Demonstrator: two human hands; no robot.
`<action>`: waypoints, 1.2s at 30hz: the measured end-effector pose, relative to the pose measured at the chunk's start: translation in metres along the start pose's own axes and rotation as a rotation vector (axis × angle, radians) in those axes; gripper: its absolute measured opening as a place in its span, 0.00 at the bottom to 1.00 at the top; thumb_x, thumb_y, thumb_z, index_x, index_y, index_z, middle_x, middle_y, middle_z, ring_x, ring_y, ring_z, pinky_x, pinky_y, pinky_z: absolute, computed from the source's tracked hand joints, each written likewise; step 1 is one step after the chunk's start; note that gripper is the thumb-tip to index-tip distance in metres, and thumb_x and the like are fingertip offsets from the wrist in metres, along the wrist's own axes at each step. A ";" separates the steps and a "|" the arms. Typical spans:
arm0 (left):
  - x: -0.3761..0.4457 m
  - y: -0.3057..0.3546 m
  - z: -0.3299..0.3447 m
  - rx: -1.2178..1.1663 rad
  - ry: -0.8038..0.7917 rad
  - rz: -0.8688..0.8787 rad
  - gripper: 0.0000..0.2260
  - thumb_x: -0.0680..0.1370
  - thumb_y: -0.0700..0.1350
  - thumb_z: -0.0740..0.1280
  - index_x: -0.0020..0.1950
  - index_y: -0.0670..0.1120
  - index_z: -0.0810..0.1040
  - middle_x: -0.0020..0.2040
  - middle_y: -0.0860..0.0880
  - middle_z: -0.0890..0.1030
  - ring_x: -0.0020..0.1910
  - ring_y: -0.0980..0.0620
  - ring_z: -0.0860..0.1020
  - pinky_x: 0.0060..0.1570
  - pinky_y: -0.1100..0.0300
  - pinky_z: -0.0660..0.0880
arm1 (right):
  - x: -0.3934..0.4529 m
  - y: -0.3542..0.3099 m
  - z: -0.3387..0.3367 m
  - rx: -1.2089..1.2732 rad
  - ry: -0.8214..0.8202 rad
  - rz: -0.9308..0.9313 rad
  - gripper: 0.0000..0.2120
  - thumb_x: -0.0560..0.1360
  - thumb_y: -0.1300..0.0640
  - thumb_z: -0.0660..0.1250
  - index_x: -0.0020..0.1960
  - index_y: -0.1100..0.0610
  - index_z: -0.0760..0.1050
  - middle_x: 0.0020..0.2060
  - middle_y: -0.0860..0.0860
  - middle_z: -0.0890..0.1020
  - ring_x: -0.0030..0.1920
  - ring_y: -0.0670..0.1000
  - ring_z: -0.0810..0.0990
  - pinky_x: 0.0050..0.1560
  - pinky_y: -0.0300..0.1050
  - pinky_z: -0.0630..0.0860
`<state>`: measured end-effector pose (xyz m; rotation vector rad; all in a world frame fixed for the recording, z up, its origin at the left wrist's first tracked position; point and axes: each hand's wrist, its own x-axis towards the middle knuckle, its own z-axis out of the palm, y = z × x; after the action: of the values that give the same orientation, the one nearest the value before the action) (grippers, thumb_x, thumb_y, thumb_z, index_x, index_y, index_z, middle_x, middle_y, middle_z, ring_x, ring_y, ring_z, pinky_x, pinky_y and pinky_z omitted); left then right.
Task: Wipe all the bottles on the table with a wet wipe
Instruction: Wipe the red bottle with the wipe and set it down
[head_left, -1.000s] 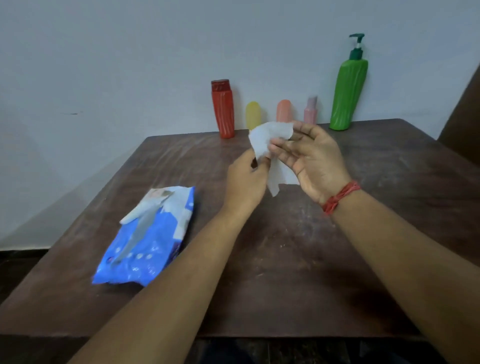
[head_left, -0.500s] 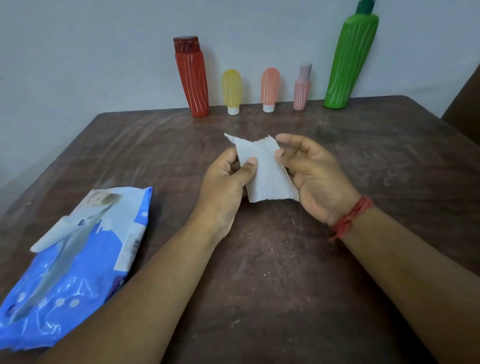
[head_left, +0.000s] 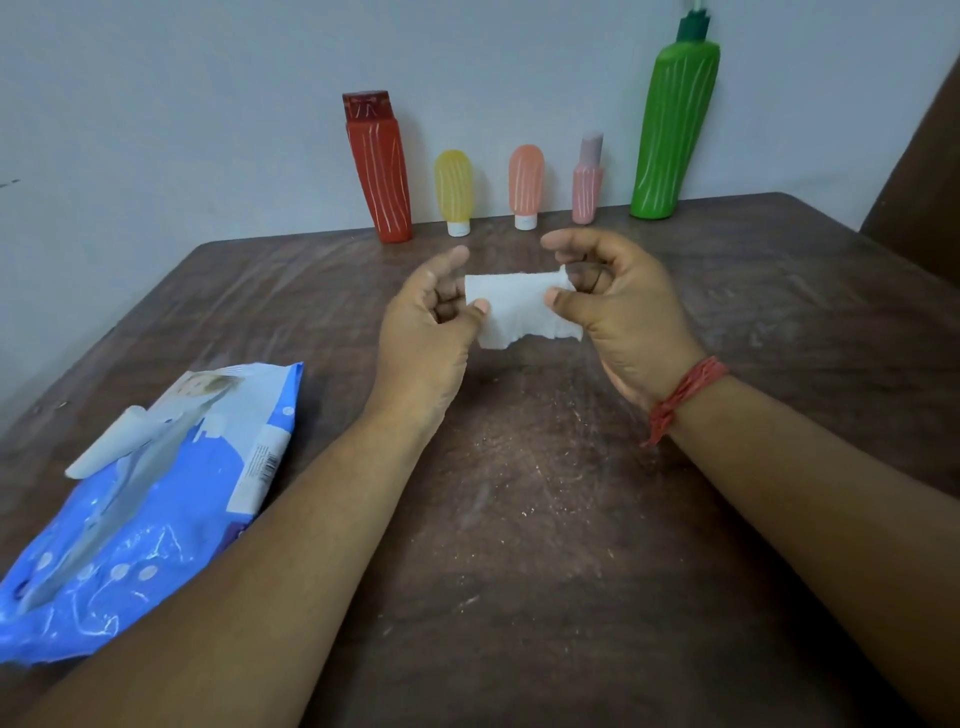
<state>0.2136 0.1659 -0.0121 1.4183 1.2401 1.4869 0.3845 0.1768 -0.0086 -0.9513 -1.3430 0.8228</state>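
Wet wipe (head_left: 522, 310) is stretched flat above the surface (head_left: 545, 493), pinched at its ends by left hand (head_left: 428, 332) and right hand (head_left: 618, 312), likely readied for bottles lined along the wall, untouched.

Bottles (head_left: 524, 184) behind wipe (head_left: 519, 309)

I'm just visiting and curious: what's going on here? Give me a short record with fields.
setting: brown table against a pale wall
hands: left hand and right hand each pinch one end of a white wipe, held above the table
bottles: red bottle, yellow bottle, orange bottle, pink bottle, green bottle, upright in a row by the wall
also: blue wipes pack, flap open
progress: no bottle touched
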 end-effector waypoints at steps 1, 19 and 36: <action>-0.001 0.002 -0.001 0.073 -0.005 0.040 0.20 0.79 0.36 0.69 0.69 0.50 0.76 0.57 0.53 0.82 0.57 0.57 0.79 0.61 0.58 0.78 | 0.000 0.000 0.000 -0.053 -0.004 -0.017 0.22 0.71 0.72 0.71 0.57 0.50 0.80 0.53 0.51 0.78 0.45 0.41 0.74 0.52 0.36 0.75; 0.000 0.006 -0.002 0.197 0.014 0.083 0.04 0.83 0.46 0.63 0.51 0.54 0.76 0.52 0.57 0.80 0.50 0.62 0.78 0.44 0.69 0.75 | 0.000 -0.001 0.001 0.135 -0.007 0.113 0.04 0.75 0.59 0.70 0.43 0.54 0.75 0.37 0.51 0.79 0.44 0.53 0.77 0.47 0.53 0.73; 0.017 0.007 0.003 0.096 0.148 -0.087 0.11 0.82 0.47 0.65 0.65 0.55 0.73 0.54 0.60 0.79 0.53 0.62 0.78 0.47 0.69 0.71 | 0.002 -0.002 0.002 0.278 -0.096 0.217 0.14 0.79 0.72 0.61 0.55 0.58 0.80 0.58 0.56 0.82 0.62 0.55 0.80 0.63 0.56 0.77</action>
<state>0.2157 0.1802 -0.0005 1.3165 1.4629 1.5127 0.3829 0.1785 -0.0062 -0.8541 -1.1809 1.2010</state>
